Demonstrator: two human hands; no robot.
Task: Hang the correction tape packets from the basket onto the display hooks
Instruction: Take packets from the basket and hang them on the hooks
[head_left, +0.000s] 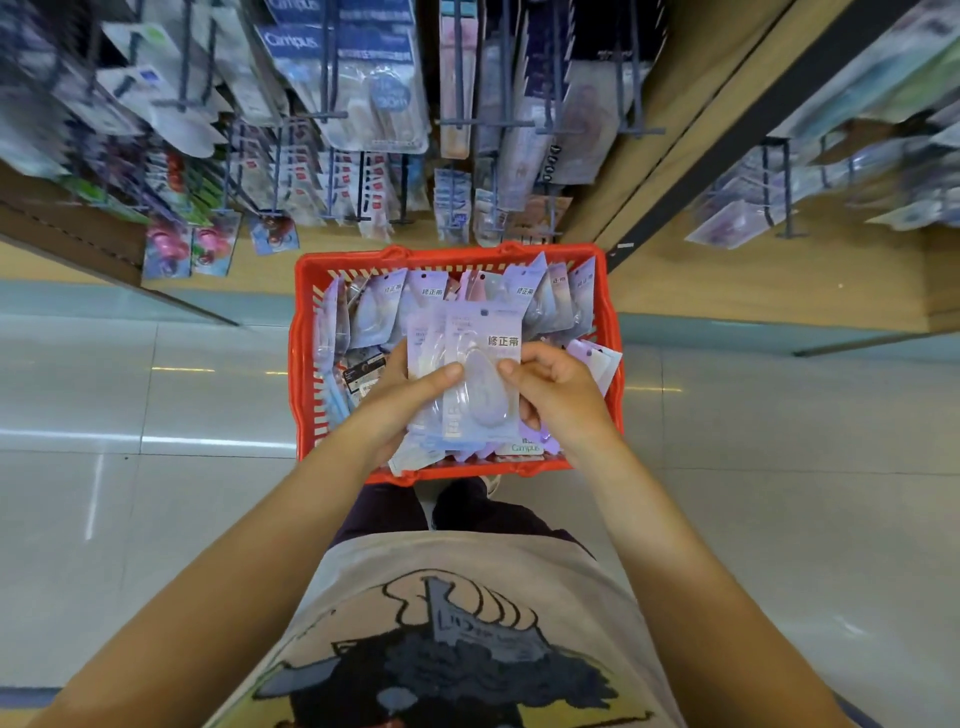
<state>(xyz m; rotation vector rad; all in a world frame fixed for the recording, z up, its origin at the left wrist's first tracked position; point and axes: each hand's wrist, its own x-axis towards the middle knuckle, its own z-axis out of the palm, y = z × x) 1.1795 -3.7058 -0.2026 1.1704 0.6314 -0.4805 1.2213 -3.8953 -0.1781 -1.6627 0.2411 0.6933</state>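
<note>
A red plastic basket (304, 364) stands on the floor in front of me, filled with several pale purple correction tape packets (379, 312). Above it I hold a small stack of these packets (480, 338), upright and facing me. My left hand (405, 395) grips the stack's left side with the thumb across the front. My right hand (558, 389) pinches the front packet's right edge. Display hooks (483, 123) with hanging stationery packets fill the shelf wall beyond the basket.
A wooden shelf divider (691, 156) runs diagonally on the right, with more hooks and packets (779, 208) past it. A low wooden shelf base (67, 234) sits at left. Pale glossy floor tiles (156, 415) surround the basket. My legs stand just behind it.
</note>
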